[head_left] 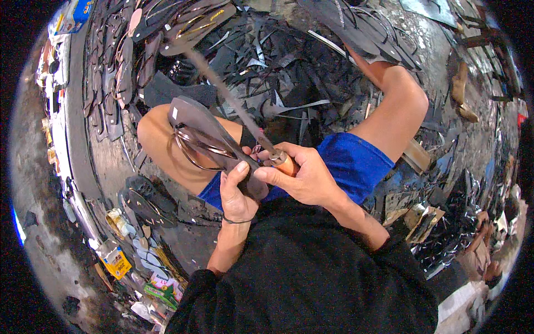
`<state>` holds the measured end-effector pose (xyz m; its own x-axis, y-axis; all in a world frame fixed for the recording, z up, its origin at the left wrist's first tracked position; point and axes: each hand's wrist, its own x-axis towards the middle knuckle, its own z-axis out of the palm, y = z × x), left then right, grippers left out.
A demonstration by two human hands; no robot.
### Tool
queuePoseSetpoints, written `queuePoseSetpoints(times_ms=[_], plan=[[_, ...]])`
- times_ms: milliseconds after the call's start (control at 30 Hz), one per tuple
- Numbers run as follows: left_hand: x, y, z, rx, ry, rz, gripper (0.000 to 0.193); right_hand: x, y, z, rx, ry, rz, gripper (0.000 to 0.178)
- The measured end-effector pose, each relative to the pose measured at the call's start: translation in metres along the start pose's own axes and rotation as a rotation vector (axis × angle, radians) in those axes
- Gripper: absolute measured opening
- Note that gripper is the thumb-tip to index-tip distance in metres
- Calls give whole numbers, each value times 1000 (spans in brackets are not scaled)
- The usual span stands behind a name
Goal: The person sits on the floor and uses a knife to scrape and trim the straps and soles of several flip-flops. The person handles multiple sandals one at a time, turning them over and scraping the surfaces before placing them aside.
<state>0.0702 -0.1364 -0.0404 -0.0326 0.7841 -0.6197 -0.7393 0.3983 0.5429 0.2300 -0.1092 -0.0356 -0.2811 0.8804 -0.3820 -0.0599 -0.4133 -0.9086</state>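
In my left hand (238, 197) is a dark flip-flop (196, 116) with shiny bronze straps, gripped near its heel end with the thumb on top. Its toe end points away and to the left, over my left knee. My right hand (308, 177) is closed around the wooden handle (286, 165) of a long, narrow knife. The knife's blade (225, 93) slants up and left, blurred toward its tip, and passes to the right of the flip-flop's sole. My right thumb reaches the heel area of the sandal. Some fingers of both hands are hidden.
Dark offcuts and strips (278, 72) pile up between my bent legs. Finished-looking flip-flops (208, 25) lie at the far left, more flip-flops (367, 33) at the far right. A yellow box (115, 263) stands at the lower left. Scrap pieces (420, 220) lie to my right.
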Motion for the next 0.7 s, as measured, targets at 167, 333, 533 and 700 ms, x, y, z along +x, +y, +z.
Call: queuePoseSetpoints(times_ms=[167, 333, 533, 700], plan=[[0, 4, -20, 31, 14, 6, 25, 31, -3, 2, 255, 190, -24, 21], [4, -16, -27, 464, 150, 18, 38, 127, -32, 33, 295, 356, -457, 22], [36, -13, -23, 291, 111, 152, 35, 88, -15, 43, -54, 237, -414, 24], [61, -24, 18, 415, 213, 249, 38, 81, -13, 27, -27, 441, -462, 23]])
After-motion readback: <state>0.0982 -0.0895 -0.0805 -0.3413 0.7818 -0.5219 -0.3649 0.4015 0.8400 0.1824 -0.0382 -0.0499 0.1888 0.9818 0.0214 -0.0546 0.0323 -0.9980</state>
